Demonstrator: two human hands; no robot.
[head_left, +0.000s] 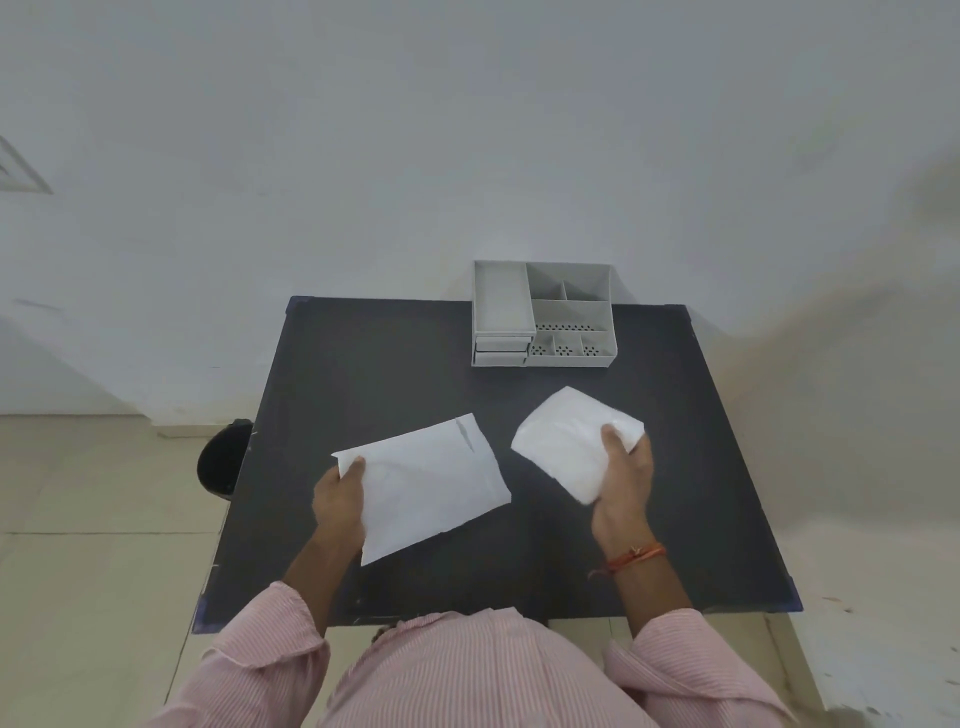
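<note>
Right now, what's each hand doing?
Left hand: closed, holding the flat white envelope.
Right hand: closed, holding the white padded packet.

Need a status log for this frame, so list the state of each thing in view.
white envelope: flat, pinched at one edge by the left hand.
folded white packet: gripped by the right hand, thumb on top.
grey organiser: upright at the table's far edge, lower drawers pushed in.

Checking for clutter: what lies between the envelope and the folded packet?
Nothing: between envelope and packet the head view shows only bare table.
</note>
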